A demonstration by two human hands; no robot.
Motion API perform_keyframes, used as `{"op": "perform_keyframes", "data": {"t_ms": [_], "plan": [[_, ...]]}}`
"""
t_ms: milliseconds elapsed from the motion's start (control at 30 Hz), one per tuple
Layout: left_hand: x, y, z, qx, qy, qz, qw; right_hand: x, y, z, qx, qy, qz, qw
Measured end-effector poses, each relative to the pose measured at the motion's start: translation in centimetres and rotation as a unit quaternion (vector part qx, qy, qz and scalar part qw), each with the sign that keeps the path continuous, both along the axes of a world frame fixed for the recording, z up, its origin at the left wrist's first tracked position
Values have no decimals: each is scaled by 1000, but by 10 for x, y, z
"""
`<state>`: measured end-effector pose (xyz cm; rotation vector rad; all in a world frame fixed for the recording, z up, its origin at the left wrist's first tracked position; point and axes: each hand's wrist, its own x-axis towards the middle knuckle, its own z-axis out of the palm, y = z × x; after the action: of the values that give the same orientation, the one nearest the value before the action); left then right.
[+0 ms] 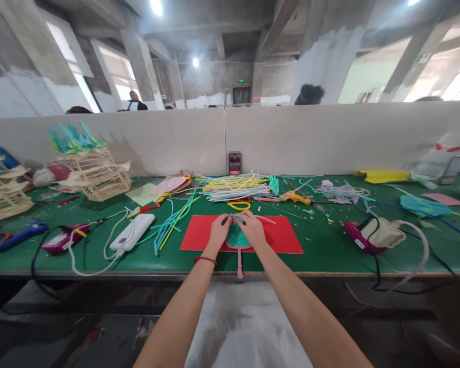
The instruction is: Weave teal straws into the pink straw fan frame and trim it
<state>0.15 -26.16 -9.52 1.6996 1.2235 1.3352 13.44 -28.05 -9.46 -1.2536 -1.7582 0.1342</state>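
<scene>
A small green fan (238,236) with a pale pink rim lies on a red board (281,237). Its pink fuzzy handle (239,263) points toward me, past the board's front edge. My left hand (220,230) is closed in a pinch on the fan's upper left edge. On the upper right edge, the fingers of my right hand (253,228) are pinched too, close to the left fingertips. A loose pink strip end (267,220) sticks out to the right from beside my right hand. My fingers hide the fan's top edge.
Behind the board lie a pile of colored pipe cleaners (237,188), yellow-handled scissors (239,205) and a yellow glue gun (294,197). A white power strip (132,234) with cables is at left. Stick models (95,176) stand farther left; a phone (235,163) leans on the partition.
</scene>
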Motion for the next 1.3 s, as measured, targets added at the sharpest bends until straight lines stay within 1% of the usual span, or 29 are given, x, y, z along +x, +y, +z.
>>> {"op": "perform_keyframes", "data": {"t_ms": [100, 300, 567, 767, 967, 1167, 1300], "plan": [[0, 1, 0, 0, -4, -5, 1000, 0, 2, 0, -2, 15, 9, 1000], [0, 1, -1, 0, 2, 4, 1000, 2, 3, -2, -20, 55, 48, 997], [1, 2, -3, -4, 1, 0, 1000, 5, 7, -4, -47, 106, 93, 989], [0, 2, -4, -6, -5, -5, 1000, 6, 5, -2, -53, 125, 99, 986], [1, 1, -3, -9, -17, -11, 1000, 6, 7, -4, -56, 146, 97, 983], [2, -1, 0, -11, -19, -23, 999, 7, 6, -3, -56, 132, 87, 986], [-1, -3, 4, -3, -32, -11, 999, 7, 5, -3, -49, 127, 81, 987]]}}
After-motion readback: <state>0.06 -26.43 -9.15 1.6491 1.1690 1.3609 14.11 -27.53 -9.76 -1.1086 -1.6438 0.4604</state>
